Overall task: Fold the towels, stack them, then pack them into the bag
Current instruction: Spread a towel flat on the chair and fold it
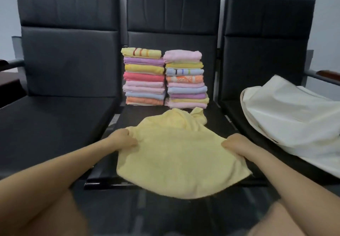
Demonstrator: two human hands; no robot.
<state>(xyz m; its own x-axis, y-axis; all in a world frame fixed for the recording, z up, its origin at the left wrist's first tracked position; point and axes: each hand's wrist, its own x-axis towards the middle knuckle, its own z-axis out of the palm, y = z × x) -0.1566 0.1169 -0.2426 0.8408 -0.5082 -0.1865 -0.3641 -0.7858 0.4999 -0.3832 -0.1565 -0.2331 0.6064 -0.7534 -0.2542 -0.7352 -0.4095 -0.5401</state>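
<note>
Nearest, spread over the front of the middle seat (110, 169), a yellow towel (176, 162), its near edge hanging past the seat's front lip. Gripped at its left side by the left hand (125, 140), fingers curled into the cloth; gripped at its right side by the right hand (234, 144), fingers likewise bunched on the fabric. Far corner of the towel rumpled and humped (not lying flat), just short of the stacks. Bare black seat showing to either side of the towel. Off to the right, on the right seat (237, 117), a white bag (290, 117), slumped, near the right hand but apart from it. Left seat (55, 123) dark and open. Farther back, against the backrest (173, 11), two stacks of folded towels side by side: left stack (144, 77) and right stack (185, 80), nearly touching each other.
</note>
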